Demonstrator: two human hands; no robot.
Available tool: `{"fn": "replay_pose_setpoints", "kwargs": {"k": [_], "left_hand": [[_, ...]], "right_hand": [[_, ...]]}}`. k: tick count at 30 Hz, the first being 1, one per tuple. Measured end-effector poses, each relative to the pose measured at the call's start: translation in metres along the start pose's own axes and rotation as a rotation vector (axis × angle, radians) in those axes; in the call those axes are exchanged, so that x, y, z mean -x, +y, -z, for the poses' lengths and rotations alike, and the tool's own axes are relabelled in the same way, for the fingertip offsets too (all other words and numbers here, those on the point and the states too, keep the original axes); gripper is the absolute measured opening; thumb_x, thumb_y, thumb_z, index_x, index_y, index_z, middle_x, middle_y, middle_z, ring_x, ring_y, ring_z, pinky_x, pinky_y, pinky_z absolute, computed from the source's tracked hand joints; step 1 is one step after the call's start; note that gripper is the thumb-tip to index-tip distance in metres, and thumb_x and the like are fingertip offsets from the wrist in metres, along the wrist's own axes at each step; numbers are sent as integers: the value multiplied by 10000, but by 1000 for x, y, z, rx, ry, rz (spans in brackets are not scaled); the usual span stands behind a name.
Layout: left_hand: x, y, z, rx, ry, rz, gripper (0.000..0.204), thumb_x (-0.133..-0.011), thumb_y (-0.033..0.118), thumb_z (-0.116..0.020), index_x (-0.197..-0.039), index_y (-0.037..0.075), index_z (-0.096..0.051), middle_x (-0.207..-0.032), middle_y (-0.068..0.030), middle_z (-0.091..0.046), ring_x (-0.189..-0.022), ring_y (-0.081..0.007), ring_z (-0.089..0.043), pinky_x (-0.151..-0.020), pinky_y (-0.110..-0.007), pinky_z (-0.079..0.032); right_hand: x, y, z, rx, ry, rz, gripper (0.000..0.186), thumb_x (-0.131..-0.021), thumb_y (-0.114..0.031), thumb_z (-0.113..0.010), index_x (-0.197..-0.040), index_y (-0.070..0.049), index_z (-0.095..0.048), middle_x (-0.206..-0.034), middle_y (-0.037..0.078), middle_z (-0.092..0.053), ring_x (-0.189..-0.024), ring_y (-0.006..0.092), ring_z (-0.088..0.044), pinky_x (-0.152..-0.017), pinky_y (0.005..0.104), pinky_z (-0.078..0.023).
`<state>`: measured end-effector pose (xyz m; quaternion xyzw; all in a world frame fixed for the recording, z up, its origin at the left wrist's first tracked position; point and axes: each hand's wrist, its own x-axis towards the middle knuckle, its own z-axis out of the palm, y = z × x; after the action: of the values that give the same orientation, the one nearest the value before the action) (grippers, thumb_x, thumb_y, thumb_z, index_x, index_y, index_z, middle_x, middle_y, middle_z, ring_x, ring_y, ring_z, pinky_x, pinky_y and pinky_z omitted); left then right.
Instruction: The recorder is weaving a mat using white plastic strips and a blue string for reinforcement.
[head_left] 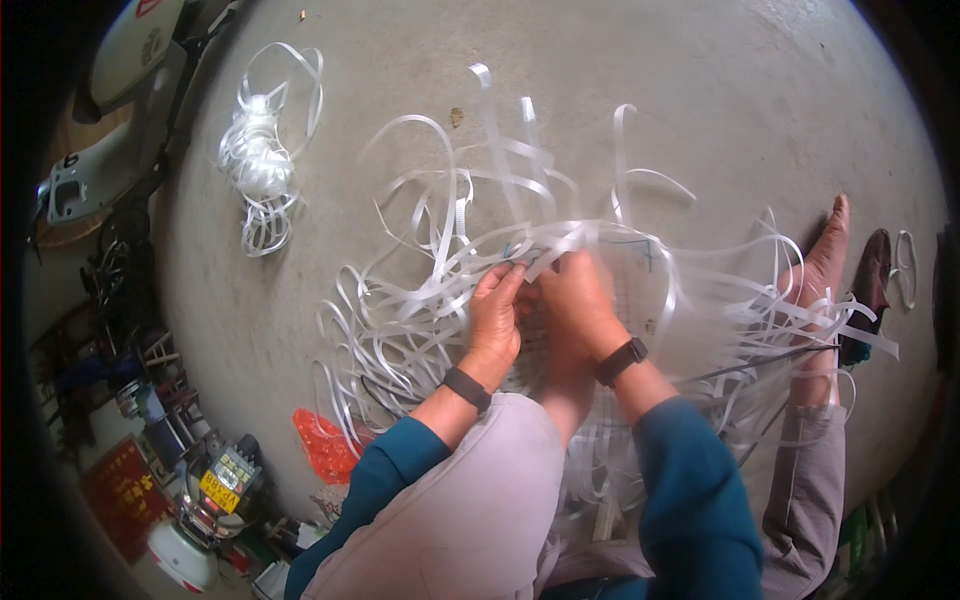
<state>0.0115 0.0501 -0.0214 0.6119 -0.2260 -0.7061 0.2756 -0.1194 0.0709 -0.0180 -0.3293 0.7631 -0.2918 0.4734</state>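
Observation:
Many white flat strips (420,290) lie looped and tangled around a half-woven piece with a grid of crossed strips (637,280) and small blue marks, beneath and between my hands. My left hand (498,310) pinches a white strip with thumb and fingertips at the upper middle of the weave. My right hand (585,300), slightly blurred, is closed beside it on white strips that cross at its fingers; its fingertips are partly hidden. My bent leg (470,490) is under my left forearm. Dark thin rods (760,358) stick out to the right.
A bundle of white strip (262,150) lies at upper left. A red plastic bag (325,445) is by my left arm. My bare foot (820,250) and a dark shoe (865,280) are at right. Scooters (95,170) and assorted clutter line the left side of the concrete floor (740,110).

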Motion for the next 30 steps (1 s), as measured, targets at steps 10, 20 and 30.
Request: {"fn": "replay_pose_setpoints", "kwargs": {"k": [10, 20, 30], "left_hand": [[-1, 2, -2, 9, 44, 8, 169, -879, 215, -696, -976, 98, -620, -806, 13, -639, -629, -90, -603, -540, -219, -410], [4, 4, -5, -11, 66, -8, 197, -893, 220, -671, -1013, 72, -621, -856, -49, -679, -604, -105, -593, -534, -209, -417], [11, 6, -1, -98, 27, -124, 295, -927, 200, -636, -1157, 33, -557, -879, -57, -655, -609, -103, -578, -543, -210, -438]], "right_hand": [[5, 3, 1, 91, 153, 63, 212, -855, -213, -576, -860, -28, -678, -793, 200, -667, -742, 388, -647, -660, 455, -512], [4, 7, 10, -581, 70, -15, 170, -835, -150, -616, -878, 10, -655, -735, 117, -664, -680, 169, -613, -654, 325, -488], [16, 20, 14, -527, 140, 101, 88, -833, -80, -615, -858, 0, -641, -730, 77, -642, -661, 118, -589, -611, 293, -486]]}}
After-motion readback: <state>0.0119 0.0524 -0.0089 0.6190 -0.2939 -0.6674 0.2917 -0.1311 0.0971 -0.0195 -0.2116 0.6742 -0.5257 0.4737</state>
